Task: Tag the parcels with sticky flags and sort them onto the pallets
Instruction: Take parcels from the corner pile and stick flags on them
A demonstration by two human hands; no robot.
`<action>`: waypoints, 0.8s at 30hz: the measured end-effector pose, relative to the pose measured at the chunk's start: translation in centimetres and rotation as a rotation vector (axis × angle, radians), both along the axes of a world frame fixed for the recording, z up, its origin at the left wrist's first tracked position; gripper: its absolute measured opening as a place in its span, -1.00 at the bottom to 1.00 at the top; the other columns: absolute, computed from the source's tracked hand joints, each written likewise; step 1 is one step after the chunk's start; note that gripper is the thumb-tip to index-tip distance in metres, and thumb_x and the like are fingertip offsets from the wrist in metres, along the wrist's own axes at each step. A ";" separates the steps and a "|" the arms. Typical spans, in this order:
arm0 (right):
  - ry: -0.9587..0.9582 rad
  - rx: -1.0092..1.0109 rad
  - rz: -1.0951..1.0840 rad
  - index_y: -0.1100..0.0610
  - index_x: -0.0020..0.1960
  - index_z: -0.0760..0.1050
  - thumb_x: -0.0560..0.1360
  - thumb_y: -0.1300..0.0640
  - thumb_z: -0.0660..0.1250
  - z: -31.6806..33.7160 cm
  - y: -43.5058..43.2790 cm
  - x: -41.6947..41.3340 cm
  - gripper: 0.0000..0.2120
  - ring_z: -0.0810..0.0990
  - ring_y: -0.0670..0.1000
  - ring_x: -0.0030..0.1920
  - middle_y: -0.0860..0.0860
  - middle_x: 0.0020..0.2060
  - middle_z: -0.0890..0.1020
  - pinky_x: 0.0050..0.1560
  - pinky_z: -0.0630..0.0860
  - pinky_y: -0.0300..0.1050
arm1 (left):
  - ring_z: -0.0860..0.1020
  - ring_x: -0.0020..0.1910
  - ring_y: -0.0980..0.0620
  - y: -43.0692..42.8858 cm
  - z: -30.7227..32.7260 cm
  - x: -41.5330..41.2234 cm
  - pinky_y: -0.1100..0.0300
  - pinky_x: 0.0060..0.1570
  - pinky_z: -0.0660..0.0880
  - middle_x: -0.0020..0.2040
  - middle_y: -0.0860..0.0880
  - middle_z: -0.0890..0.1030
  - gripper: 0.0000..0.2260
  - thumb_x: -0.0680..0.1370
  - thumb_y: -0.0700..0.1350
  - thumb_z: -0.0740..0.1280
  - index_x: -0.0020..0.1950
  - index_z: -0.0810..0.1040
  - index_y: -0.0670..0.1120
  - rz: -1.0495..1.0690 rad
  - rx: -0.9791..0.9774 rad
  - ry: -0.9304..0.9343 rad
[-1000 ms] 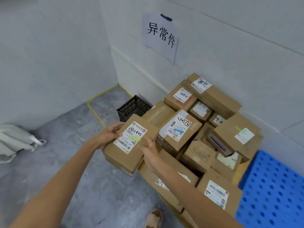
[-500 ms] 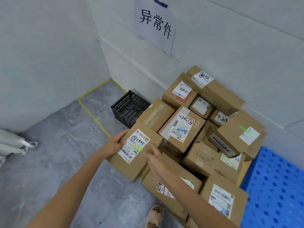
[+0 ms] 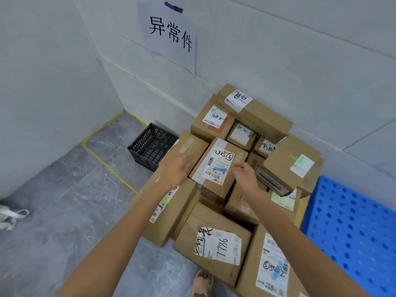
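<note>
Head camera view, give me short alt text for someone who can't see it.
The left hand and right hand hover open either side of a labelled cardboard parcel atop a pile of parcels in a wall corner. A black crate sits left of the pile, a blue pallet right.

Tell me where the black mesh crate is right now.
Head view, left of centre: the black mesh crate sits on the grey floor against the wall, just left of the parcel pile and right of the yellow floor tape.
</note>
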State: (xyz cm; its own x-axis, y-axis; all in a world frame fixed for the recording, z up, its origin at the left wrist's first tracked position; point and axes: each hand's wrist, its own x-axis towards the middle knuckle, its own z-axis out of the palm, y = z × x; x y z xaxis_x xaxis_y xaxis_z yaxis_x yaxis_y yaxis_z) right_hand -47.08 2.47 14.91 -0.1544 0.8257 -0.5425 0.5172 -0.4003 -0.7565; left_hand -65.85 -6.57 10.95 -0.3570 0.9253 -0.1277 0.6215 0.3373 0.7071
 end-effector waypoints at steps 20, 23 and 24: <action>0.237 -0.177 0.203 0.04 0.16 0.52 0.56 0.27 0.10 -5.1 2.9 -12.5 -0.69 0.34 0.02 0.34 0.00 0.29 0.42 0.36 0.29 -0.06 | 0.46 0.28 -0.16 5.5 -9.9 -11.0 -0.04 0.31 0.39 0.33 -0.12 0.46 -0.37 0.39 0.02 0.51 0.39 0.40 -0.14 0.438 -0.495 -0.442; 0.253 -0.144 0.170 -0.02 -0.01 0.56 0.55 0.27 0.17 -5.7 3.6 -11.6 -0.74 0.42 0.03 0.28 0.00 0.21 0.50 0.33 0.37 0.00 | 0.53 0.19 -0.17 5.6 -10.2 -11.2 0.01 0.23 0.46 0.07 -0.13 0.60 -0.74 0.48 -0.10 0.43 0.11 0.60 -0.20 0.502 -0.401 -0.402; 0.254 -0.136 0.164 -0.02 -0.04 0.55 0.55 0.27 0.18 -5.7 3.7 -11.3 -0.75 0.45 0.05 0.25 0.03 0.18 0.52 0.29 0.40 -0.02 | 0.53 0.19 -0.17 5.7 -9.6 -10.9 0.02 0.21 0.46 0.05 -0.13 0.60 -0.77 0.52 -0.14 0.39 0.12 0.61 -0.22 0.535 -0.367 -0.366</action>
State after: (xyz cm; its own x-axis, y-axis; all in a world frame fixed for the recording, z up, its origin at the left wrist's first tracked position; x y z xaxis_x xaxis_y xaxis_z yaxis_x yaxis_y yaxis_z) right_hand -58.41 6.20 9.21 -0.4235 0.7015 -0.5733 0.3846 -0.4338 -0.8148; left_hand -76.79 -0.86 1.34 -0.6222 0.5120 -0.5923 0.0527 0.7822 0.6208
